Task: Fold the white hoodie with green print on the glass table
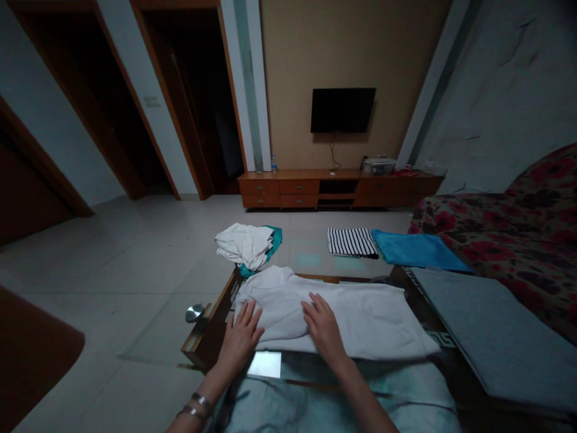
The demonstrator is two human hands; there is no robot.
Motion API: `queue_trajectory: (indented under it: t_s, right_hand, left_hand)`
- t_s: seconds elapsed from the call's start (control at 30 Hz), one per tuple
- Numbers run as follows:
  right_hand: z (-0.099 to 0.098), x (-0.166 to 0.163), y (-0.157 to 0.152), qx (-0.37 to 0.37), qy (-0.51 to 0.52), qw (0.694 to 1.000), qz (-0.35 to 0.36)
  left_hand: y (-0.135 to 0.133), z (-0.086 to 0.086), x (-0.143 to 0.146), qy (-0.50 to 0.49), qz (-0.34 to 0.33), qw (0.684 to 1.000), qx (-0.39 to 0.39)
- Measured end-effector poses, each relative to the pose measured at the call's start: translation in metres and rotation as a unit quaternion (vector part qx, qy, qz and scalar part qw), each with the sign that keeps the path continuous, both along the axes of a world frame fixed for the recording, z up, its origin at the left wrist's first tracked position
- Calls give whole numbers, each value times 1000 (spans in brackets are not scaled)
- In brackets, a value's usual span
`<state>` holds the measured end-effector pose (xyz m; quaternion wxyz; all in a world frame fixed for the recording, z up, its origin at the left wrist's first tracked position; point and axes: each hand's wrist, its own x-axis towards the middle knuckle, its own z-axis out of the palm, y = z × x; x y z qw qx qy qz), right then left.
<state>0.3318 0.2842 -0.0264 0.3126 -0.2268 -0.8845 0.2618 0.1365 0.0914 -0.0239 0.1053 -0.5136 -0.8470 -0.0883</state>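
Observation:
A white garment [369, 319] is spread lengthwise over a glass-topped coffee table [297, 379]; whether it is a shirt or trousers I cannot tell. On its left end rests my left hand [243, 334], fingers spread, palm down, with bracelets at the wrist. My right hand [323, 331] lies on the cloth nearer its middle, its fingers stretched out and nothing gripped. The fabric is creased and bunched around the left end and flatter toward the right.
Beyond the garment are a crumpled white and teal clothes pile [247, 246], a folded striped cloth [351, 242] and a blue cloth [419, 249]. Grey folded fabric [500, 337] lies at right, beside a floral sofa [473, 216]. A low TV cabinet [300, 191] lines the back wall.

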Motion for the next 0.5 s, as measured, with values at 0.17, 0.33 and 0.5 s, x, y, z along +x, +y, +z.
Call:
queue_trajectory:
  t_s: [0.17, 0.33, 0.5]
  right_hand:
    - [-2, -1, 1, 39, -131, 990, 26]
    - [29, -26, 30, 28, -171, 985, 26]
    - [62, -115, 61, 7, -185, 983, -3]
  left_hand:
    - [-4, 4, 3, 0, 4, 999, -45]
    - [26, 35, 6, 9, 10, 1000, -19]
    - [50, 24, 7, 6, -46, 999, -6]
